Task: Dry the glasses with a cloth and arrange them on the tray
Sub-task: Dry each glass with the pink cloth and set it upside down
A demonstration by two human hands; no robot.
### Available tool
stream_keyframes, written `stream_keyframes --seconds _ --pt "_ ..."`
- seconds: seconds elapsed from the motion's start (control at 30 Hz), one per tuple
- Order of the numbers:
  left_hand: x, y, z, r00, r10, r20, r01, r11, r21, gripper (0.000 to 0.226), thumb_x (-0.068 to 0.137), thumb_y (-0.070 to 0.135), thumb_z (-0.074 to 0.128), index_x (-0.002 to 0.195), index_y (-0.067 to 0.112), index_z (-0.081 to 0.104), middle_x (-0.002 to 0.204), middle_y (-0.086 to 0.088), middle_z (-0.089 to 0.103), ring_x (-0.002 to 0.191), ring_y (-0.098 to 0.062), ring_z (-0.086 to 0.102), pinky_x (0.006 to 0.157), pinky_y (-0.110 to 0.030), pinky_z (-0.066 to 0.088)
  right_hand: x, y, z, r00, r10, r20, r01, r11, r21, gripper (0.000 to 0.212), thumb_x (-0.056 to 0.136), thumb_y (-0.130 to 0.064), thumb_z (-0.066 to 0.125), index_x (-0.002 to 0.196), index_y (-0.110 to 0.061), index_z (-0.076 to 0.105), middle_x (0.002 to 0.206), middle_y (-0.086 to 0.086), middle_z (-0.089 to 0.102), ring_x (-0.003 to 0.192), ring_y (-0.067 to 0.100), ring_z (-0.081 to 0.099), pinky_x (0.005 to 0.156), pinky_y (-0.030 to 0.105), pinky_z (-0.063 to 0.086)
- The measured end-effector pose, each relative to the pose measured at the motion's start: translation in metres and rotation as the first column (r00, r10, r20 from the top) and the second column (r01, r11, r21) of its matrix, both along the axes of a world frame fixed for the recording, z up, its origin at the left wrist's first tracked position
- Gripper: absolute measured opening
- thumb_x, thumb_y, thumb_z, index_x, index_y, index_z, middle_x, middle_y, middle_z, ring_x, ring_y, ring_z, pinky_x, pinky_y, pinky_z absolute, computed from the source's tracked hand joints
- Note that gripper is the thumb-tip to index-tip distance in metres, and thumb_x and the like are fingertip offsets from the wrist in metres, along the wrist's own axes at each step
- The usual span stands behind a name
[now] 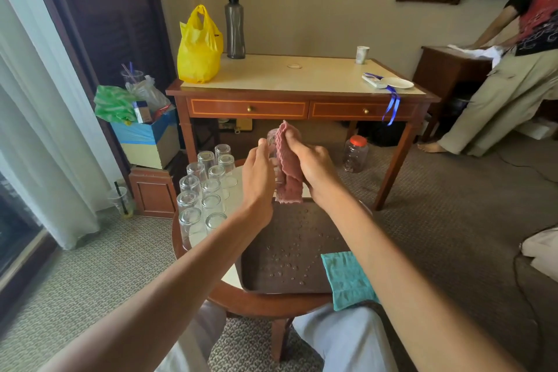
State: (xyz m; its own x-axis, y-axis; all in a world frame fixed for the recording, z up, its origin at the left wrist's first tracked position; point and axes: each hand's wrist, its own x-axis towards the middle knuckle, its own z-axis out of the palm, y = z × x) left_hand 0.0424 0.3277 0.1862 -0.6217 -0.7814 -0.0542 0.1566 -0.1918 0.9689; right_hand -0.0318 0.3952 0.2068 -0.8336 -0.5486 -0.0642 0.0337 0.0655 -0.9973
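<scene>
Now, the round tabletop (241,302) carries a dark tray (287,251), wet with droplets and holding no glasses yet. Beside it on the left is a cluster of upturned glasses (205,190). Above the tray's far edge, the left hand (258,178) curls round one glass (273,142) while the right hand (314,166) grips the pink cloth (290,166), pressed against its side. So this is the drying step, early in the job by my reckoning. The next move calls for setting the dried glass on the tray. The held glass stands near upright, long axis roughly vertical; which end is the mouth, I cannot tell.
</scene>
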Motion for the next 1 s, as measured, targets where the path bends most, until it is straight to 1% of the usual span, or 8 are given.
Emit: stream_keyframes --seconds 0.1,0.23,0.4,0.53,0.7,0.77,0.93,1.0 --pt "-0.001 -0.002 0.003 1.000 -0.003 -0.006 0.002 0.996 -0.088 0.056 0.092 0.071 0.051 0.122 0.027 0.068 0.114 0.005 0.073 0.107 -0.010 0.069 0.095 -0.039 0.056 0.001 0.001 0.003 0.998 -0.020 -0.057 0.026 0.994 0.109 0.072 0.087 -0.076 0.048 0.099 -0.010 0.076 0.094 0.004 0.074 0.085 0.019 0.069 0.081 0.036 0.057" --pt "-0.006 -0.013 0.004 0.999 0.037 -0.026 -0.039 0.998 -0.048 0.055 0.092 0.059 0.064 0.120 0.012 0.071 0.099 0.002 0.075 0.096 -0.014 0.071 0.080 -0.033 0.058 0.002 0.007 -0.008 0.994 0.057 -0.088 -0.042 0.984 0.173 0.077 0.085 -0.081 0.044 0.096 -0.013 0.077 0.092 0.007 0.077 0.088 0.023 0.073 0.086 0.040 0.059" --pt "-0.006 -0.014 0.005 0.998 0.070 -0.009 -0.070 0.998 -0.003 0.036 0.103 0.046 0.056 0.123 0.017 0.065 0.103 0.001 0.070 0.088 -0.010 0.061 0.070 -0.026 0.046 0.000 0.010 -0.028 0.982 0.133 -0.135 -0.143 0.987 -0.069 0.020 0.091 -0.040 0.071 0.104 -0.024 0.074 0.101 0.002 0.077 0.098 0.024 0.071 0.084 0.039 0.057" --pt "-0.003 0.000 0.003 1.000 0.002 0.022 -0.002 1.000 0.004 0.039 0.112 0.039 0.036 0.114 0.015 0.067 0.085 0.001 0.070 0.072 -0.011 0.065 0.059 -0.024 0.051 -0.001 0.011 -0.012 0.985 0.050 -0.164 -0.073 0.989 -0.132 0.020 0.090 -0.039 0.072 0.099 -0.021 0.074 0.092 0.000 0.077 0.087 0.019 0.073 0.075 0.034 0.059" --pt "-0.002 0.006 0.012 0.999 -0.039 -0.012 0.039 0.999 -0.033 0.044 0.098 0.060 0.054 0.110 0.023 0.076 0.102 -0.010 0.078 0.098 -0.034 0.073 0.088 -0.052 0.061 0.004 0.010 -0.001 0.987 -0.057 -0.150 0.049 0.997 -0.062 0.067 0.091 -0.067 0.053 0.089 -0.005 0.076 0.088 0.013 0.076 0.083 0.027 0.074 0.081 0.047 0.059" --pt "-0.002 0.004 0.016 0.999 -0.043 -0.017 0.042 0.999 -0.031 0.043 0.093 0.056 0.065 0.109 0.018 0.078 0.101 -0.010 0.078 0.099 -0.032 0.074 0.088 -0.052 0.061 0.005 0.012 -0.006 0.991 -0.032 -0.131 0.033 0.999 0.002 0.078 0.091 -0.073 0.045 0.094 -0.002 0.075 0.095 0.017 0.075 0.088 0.028 0.073 0.087 0.049 0.058" --pt "-0.007 -0.008 0.021 0.999 0.036 -0.029 -0.035 0.999 0.039 0.039 0.095 0.048 0.068 0.111 0.013 0.075 0.084 0.001 0.074 0.072 -0.011 0.066 0.065 -0.029 0.053 0.009 0.016 -0.025 0.992 0.083 -0.099 -0.098 0.984 -0.149 0.030 0.096 -0.050 0.058 0.091 -0.026 0.075 0.088 -0.003 0.077 0.084 0.013 0.073 0.075 0.029 0.058" --pt "-0.006 -0.009 0.020 0.997 0.075 -0.028 -0.074 0.997 0.037 0.034 0.097 0.046 0.066 0.114 0.017 0.072 0.091 0.004 0.074 0.081 -0.008 0.066 0.075 -0.031 0.054 0.007 0.013 -0.033 0.979 0.139 -0.147 -0.165 0.969 -0.185 0.015 0.092 -0.038 0.069 0.102 -0.027 0.073 0.099 -0.001 0.077 0.094 0.017 0.071 0.080 0.030 0.058"
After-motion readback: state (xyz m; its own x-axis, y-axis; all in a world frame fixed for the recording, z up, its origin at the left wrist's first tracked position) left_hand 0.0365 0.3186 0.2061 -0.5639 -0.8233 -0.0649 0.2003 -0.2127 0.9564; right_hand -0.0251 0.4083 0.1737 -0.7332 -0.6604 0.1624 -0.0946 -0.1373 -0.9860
